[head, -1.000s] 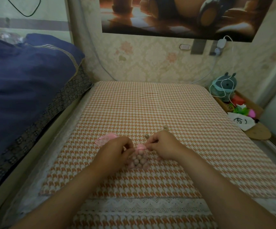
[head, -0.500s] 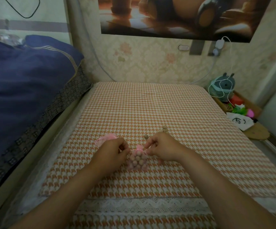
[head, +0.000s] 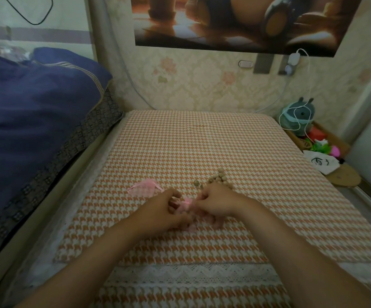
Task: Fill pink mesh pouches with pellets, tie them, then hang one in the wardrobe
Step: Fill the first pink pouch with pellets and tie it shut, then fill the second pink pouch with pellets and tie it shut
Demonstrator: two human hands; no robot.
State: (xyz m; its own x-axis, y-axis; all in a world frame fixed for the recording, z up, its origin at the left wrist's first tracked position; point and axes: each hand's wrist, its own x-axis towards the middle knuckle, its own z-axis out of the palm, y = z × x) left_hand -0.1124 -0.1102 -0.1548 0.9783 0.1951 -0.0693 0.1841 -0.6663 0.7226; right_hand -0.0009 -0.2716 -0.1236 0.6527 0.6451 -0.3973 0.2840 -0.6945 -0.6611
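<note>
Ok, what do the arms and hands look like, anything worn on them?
The left forearm and right forearm are bare down to the picture's lower edge; no sleeve shows. The left hand and right hand are ungloved. Neither wrist carries a watch, band or bracelet. Blur leaves it unclear whether any rings are worn.

Left hand (head: 162, 210) and right hand (head: 218, 201) meet, fingers curled, both pinching 1 pink pouch (head: 188, 204) between them.
</note>
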